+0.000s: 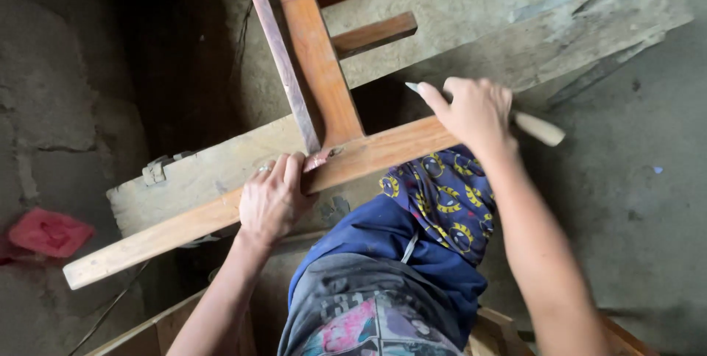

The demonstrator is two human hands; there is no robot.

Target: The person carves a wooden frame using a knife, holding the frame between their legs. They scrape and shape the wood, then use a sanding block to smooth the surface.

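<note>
The wooden frame [324,98] of reddish-brown rails lies tilted across a pale, worn plank [515,39], and its longest rail [221,212] runs on a slant from the lower left, where its cut end juts free, up toward the right under the right hand. From the joint near the middle of that rail an upright rail [317,54] rises toward the top edge, where it is cut off by the picture; a short cross rail [374,33] branches right from it, and a thin dark slat [280,54] leans along its left side. The left hand [274,198] rests on the long rail just left of the joint, its grip folded over the rail's upper edge with a ring on one finger. The right hand [475,109] sits on the rail right of the joint, its grip shut round a chisel [534,126]; the pale wooden handle sticks out to the right, and the tip [412,87] points up-left beyond the forefinger, while the blade between is hidden by the fingers. Below the rail a knee in blue patterned cloth [442,201] presses up against it. Far left of the frame a red rag [50,232] lies on the concrete floor [648,201].
</note>
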